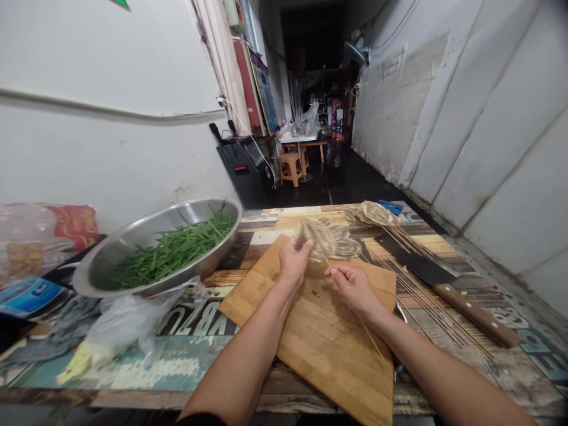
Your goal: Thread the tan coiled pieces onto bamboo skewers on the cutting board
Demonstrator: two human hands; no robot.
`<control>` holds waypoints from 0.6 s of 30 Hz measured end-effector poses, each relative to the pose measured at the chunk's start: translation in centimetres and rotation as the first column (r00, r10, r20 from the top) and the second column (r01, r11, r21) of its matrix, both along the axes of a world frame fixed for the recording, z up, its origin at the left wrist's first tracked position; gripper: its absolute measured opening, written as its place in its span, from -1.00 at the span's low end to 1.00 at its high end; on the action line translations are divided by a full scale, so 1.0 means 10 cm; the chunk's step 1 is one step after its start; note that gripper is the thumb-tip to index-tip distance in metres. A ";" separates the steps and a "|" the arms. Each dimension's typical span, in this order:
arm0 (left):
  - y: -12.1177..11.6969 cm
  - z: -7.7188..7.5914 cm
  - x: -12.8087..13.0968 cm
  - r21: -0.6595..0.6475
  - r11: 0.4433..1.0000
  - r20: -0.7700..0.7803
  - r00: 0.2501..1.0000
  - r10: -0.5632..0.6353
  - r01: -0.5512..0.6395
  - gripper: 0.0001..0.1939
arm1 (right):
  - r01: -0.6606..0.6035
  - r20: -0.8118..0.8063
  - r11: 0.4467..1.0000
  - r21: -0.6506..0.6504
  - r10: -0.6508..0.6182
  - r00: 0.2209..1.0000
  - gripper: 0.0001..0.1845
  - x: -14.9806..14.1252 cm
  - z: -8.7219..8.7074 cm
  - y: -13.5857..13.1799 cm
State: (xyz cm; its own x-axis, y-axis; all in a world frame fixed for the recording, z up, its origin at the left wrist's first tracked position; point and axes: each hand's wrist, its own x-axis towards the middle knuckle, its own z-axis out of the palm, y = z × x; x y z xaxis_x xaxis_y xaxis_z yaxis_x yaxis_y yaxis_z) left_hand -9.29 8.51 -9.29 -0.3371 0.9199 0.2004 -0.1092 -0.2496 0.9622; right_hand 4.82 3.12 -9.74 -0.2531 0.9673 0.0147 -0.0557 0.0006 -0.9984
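Note:
My left hand [293,260] pinches a thin, wrinkled greyish-brown slice [318,235] above the far edge of the wooden cutting board [328,349]. My right hand [352,287] has its fingers closed on a thin bamboo skewer [375,343], whose far end meets the slice; how deep it goes in, I cannot tell. Similar flat slices [346,244] lie overlapping just behind the board. Farther right, a bunch of slices on skewers [375,213] rests on the table, their sticks pointing toward me. Loose bamboo skewers [432,305] lie right of the board.
A cleaver [417,260] with a wooden handle lies at the right. To the left stands a large steel basin [93,278] of cut green stalks [177,248]. Crumpled plastic bags [128,325] and a grey cloth [62,331] lie at the near left. A blue object [390,207] sits at the far edge.

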 end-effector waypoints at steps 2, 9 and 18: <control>-0.02 0.01 0.00 0.001 1.000 -0.021 1.000 0.007 -0.007 -0.72 | -0.002 -0.038 0.999 -0.042 0.000 0.999 -0.65 -0.01 0.05 -0.02; -0.05 0.04 0.02 0.006 1.000 -0.039 0.999 0.005 -0.004 -0.75 | -0.037 -0.156 0.990 -0.136 0.016 0.988 -0.62 -0.06 0.14 -0.07; -0.09 0.05 0.03 -0.029 1.000 -0.011 1.000 -0.002 0.002 -0.73 | 0.056 -0.101 0.996 -0.062 -0.062 0.993 -0.65 -0.06 0.02 0.03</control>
